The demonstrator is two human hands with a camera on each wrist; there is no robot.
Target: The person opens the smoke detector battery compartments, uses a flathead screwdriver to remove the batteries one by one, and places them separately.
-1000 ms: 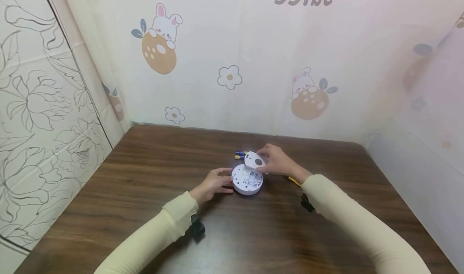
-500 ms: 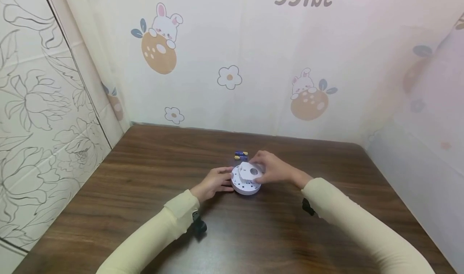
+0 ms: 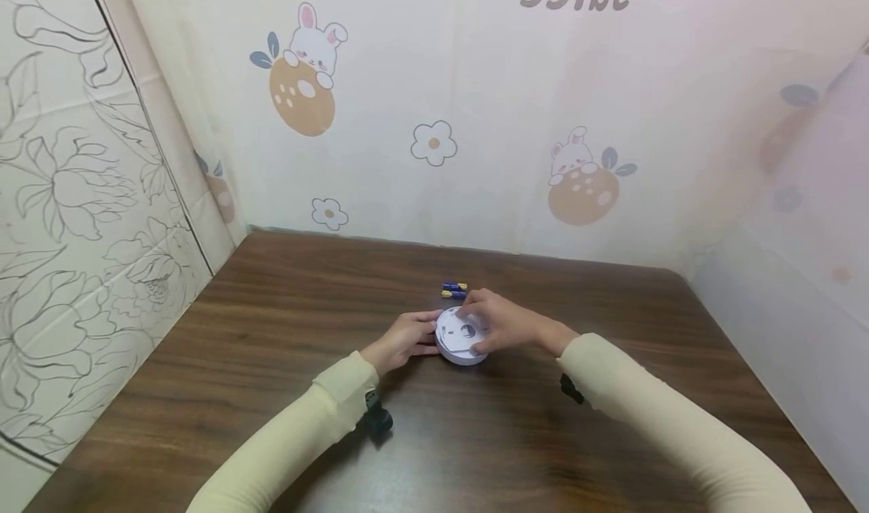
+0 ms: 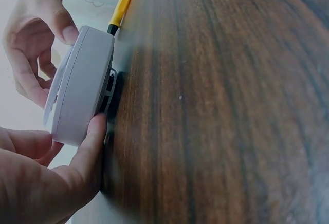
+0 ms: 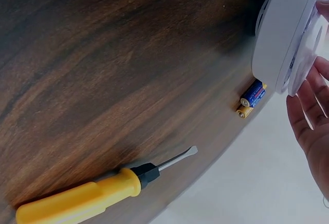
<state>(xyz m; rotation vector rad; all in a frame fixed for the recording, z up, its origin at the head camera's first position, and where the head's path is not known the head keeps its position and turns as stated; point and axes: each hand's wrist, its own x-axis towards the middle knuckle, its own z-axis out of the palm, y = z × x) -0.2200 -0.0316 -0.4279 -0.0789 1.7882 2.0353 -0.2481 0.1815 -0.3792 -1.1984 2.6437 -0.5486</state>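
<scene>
A round white smoke alarm (image 3: 463, 360) sits on the table in the middle of the head view, its thick side wall (image 4: 85, 88) plain in the left wrist view. My left hand (image 3: 402, 339) grips its left edge, thumb low on the wall and fingers at the upper rim. With my right hand (image 3: 505, 323) I hold a thin white cover plate (image 3: 456, 337) by its edges, flat over the alarm's face. Seen from the right wrist, the plate (image 5: 308, 54) lies close against the body, with a narrow gap along the rim. It hides most of the inner face.
Two blue and yellow batteries (image 3: 454, 291) lie just behind the alarm. A yellow-handled screwdriver (image 5: 77, 198) rests on the wood to the right, its flat tip towards the batteries. A patterned curtain (image 3: 434, 83) hangs behind the table.
My right hand has brought the cover plate down and leftward, from tilted above the alarm to flat over its face. My left hand keeps its place at the left edge.
</scene>
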